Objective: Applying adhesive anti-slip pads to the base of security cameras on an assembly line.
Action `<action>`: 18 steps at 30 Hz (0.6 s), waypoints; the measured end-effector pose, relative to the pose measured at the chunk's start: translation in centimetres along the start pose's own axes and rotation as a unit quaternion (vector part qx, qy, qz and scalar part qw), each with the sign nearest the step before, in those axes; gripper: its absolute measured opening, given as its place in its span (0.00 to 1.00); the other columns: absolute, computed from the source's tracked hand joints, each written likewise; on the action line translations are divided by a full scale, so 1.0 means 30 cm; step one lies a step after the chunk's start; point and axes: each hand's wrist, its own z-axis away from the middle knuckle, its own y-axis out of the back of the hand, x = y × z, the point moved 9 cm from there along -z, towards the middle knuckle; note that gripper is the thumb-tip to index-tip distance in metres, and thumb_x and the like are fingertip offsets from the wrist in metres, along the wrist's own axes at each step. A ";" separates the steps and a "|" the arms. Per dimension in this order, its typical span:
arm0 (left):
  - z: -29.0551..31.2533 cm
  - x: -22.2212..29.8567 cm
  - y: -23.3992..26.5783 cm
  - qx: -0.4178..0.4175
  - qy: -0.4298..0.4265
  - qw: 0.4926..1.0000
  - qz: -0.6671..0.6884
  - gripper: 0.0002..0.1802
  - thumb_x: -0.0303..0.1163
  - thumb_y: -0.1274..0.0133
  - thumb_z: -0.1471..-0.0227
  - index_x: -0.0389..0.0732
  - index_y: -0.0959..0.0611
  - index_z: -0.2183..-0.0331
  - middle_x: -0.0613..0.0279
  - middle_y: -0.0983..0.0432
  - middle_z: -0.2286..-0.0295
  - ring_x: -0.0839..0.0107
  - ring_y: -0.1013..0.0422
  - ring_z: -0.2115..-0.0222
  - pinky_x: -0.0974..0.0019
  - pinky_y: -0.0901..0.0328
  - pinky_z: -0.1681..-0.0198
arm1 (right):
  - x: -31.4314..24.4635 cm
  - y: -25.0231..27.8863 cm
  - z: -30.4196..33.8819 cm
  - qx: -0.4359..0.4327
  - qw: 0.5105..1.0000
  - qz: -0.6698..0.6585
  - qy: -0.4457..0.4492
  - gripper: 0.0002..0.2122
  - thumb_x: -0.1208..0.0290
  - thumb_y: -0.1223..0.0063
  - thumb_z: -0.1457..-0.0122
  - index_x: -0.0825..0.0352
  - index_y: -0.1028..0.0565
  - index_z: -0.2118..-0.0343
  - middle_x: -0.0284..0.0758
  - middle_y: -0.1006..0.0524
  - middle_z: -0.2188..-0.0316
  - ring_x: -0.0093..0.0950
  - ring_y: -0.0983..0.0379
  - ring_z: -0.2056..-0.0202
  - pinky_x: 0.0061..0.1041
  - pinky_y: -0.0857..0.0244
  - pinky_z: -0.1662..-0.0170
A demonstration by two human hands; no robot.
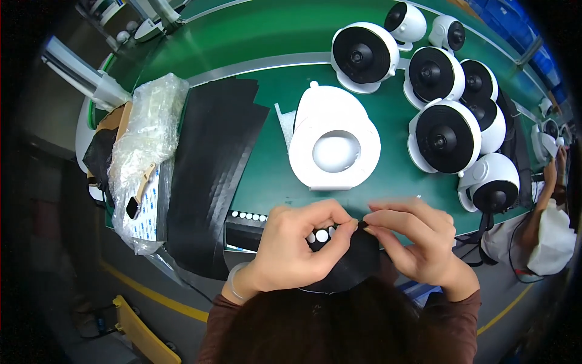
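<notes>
Near the table's front edge, my left hand [297,249] pinches a thin black sheet [354,258] at its upper edge, thumb against forefinger. White round dots [322,235] show on black material inside the curl of that hand. My right hand [415,239] is closed at the thumb and fingertips beside the sheet's right edge, slightly blurred; what it grips is too small to make out. Just beyond both hands lies a white rounded housing [367,148] with a circular recess. A strip of black material with a row of white dots [250,216] rests left of my hands.
Several white devices with black round fronts [445,136] stand at the right of the green table [267,176]. At left lie stacked black sheets [206,164] and a clear plastic bag [148,121]. A co-worker's arm [548,182] shows at far right.
</notes>
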 end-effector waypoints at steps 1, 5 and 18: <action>-0.002 -0.004 0.002 0.004 0.006 1.000 -0.027 0.03 0.23 0.47 0.60 0.36 0.24 0.80 0.64 0.29 0.86 0.80 0.33 0.87 0.77 0.41 0.82 | -0.013 0.011 -0.003 0.026 0.999 0.033 0.026 0.09 0.79 0.42 0.60 0.66 0.25 0.72 0.34 0.27 0.78 0.27 0.29 0.80 0.20 0.36 0.78; -0.005 -0.006 -0.003 0.006 -0.009 0.999 -0.035 0.03 0.24 0.47 0.60 0.37 0.24 0.80 0.64 0.30 0.87 0.78 0.34 0.88 0.76 0.43 0.84 | 0.008 0.004 -0.009 0.012 1.000 0.017 0.012 0.08 0.79 0.42 0.61 0.65 0.25 0.74 0.34 0.27 0.77 0.28 0.29 0.80 0.20 0.37 0.79; 0.036 -0.010 0.050 0.068 -0.038 0.995 -0.061 0.02 0.23 0.47 0.61 0.37 0.24 0.80 0.63 0.29 0.87 0.77 0.35 0.90 0.78 0.44 0.86 | 0.003 -0.016 -0.057 -0.053 0.998 -0.035 -0.023 0.06 0.80 0.43 0.62 0.67 0.26 0.78 0.35 0.25 0.76 0.30 0.28 0.74 0.22 0.35 0.72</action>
